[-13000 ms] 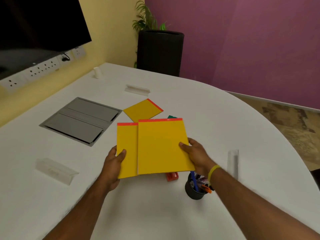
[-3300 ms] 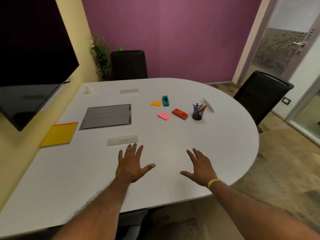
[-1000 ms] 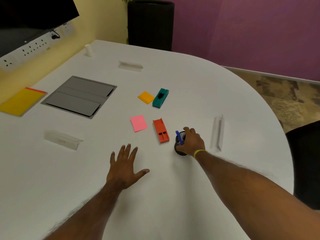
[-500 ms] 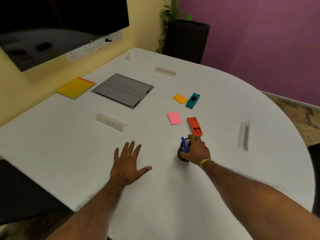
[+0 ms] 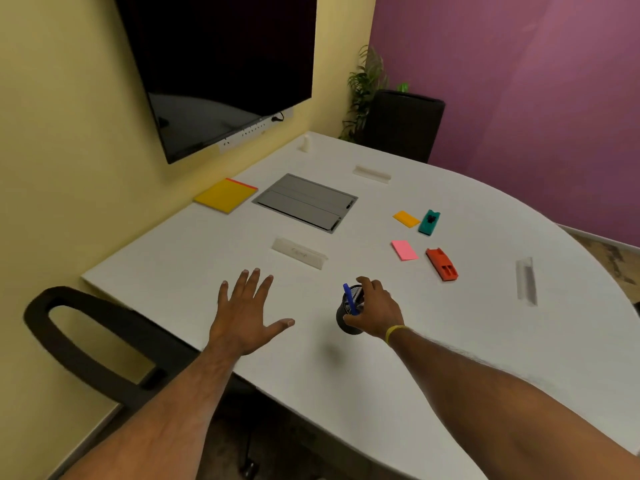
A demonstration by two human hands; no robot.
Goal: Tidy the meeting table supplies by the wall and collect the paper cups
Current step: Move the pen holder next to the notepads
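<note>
My right hand (image 5: 375,311) grips a black mesh pen holder (image 5: 346,320) with a blue pen in it, held over the white table (image 5: 450,358), its shadow below it. My left hand (image 5: 247,311) hovers open, fingers spread, near the table's front edge. A stack of yellow notepads (image 5: 225,195) lies by the yellow wall. An orange sticky pad (image 5: 406,218), a teal stapler-like item (image 5: 429,222), a pink sticky pad (image 5: 404,250) and a red item (image 5: 441,264) lie scattered mid-table. A small white cup (image 5: 305,143) stands at the far corner.
A grey cable hatch (image 5: 304,201) is set into the table. Clear name-card holders lie near me (image 5: 299,253), far back (image 5: 371,173) and at the right (image 5: 526,280). A black chair (image 5: 86,344) stands at the left, a wall screen (image 5: 221,64) above, another chair (image 5: 403,124) behind.
My right hand has carried the pen holder leftward, away from the red item and toward the wall side. My view has swung left. The left hand stays open.
</note>
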